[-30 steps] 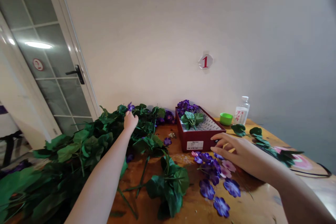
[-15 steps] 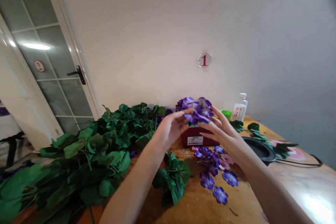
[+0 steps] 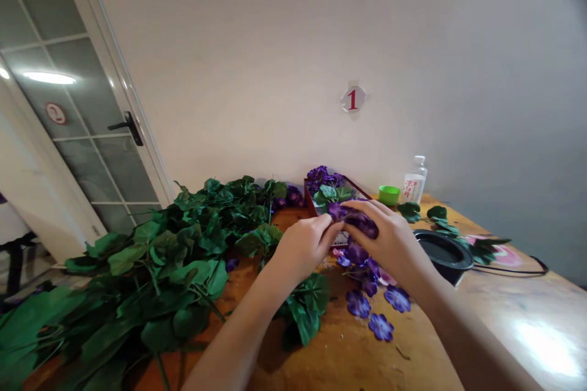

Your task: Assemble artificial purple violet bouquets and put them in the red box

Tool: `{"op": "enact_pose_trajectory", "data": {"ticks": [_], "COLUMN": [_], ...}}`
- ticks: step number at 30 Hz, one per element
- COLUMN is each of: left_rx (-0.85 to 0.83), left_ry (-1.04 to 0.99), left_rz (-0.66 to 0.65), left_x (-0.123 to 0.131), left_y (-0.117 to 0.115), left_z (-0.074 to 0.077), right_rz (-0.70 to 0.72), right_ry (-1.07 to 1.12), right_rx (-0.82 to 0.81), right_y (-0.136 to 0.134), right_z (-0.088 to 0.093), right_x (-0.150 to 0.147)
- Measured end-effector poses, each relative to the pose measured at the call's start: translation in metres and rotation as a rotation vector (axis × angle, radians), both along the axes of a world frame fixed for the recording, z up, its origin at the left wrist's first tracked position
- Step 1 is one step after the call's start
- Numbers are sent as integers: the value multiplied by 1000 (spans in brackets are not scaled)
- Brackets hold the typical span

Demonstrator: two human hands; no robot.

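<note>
A ruffled, dark purple, cloth-like flower cluster (image 3: 365, 224) was held between the curled fingers and thumb of the right hand (image 3: 391, 233), its long axis slanted down toward that palm — the nearer one. Its left edge was met by the left hand (image 3: 305, 245), fingertips narrowed; whether anything was pinched there could not be told. Beyond lay a dark red, rectangular cardboard box (image 3: 310, 202).

The one view looks out from the wearer's head, above the near edge of the tabletop (image 3: 339, 366), facing forward and somewhat down. The hands (image 3: 300, 244) sit below centre, fairly near; the wall (image 3: 257, 73) behind fills the upper part. The dark top-right corner may be the lens edge.
</note>
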State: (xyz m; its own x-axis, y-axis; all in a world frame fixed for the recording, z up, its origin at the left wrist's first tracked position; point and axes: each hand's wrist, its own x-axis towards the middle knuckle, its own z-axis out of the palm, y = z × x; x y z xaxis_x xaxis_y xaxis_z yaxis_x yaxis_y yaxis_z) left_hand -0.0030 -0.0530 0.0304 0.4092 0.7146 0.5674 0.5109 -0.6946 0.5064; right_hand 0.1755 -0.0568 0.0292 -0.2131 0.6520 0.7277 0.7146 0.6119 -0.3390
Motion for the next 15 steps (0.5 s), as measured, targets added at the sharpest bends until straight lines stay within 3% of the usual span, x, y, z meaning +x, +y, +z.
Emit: {"op": "enact_pose_trajectory", "data": {"ticks": [4,9,12,15], "left_rx": [-56,-468,-625,-618], "left_ry": [-203,-850,-870,-766], "left_rz": [-59,-359,-454,-433], "left_x": [0,2,11,18], "left_y": [3,-3,-7,-7], "left_z": [-1,6,5,-2], "right_rz": [106,373,439,487], "right_ry": [131,706,647,527], "right_rx": [-76,-421,-577,-597], "right_y": [-8,-6,-6,-10], "right_z": [4,4,0,-2], "right_x": [-2,-2,-7,-10]}}
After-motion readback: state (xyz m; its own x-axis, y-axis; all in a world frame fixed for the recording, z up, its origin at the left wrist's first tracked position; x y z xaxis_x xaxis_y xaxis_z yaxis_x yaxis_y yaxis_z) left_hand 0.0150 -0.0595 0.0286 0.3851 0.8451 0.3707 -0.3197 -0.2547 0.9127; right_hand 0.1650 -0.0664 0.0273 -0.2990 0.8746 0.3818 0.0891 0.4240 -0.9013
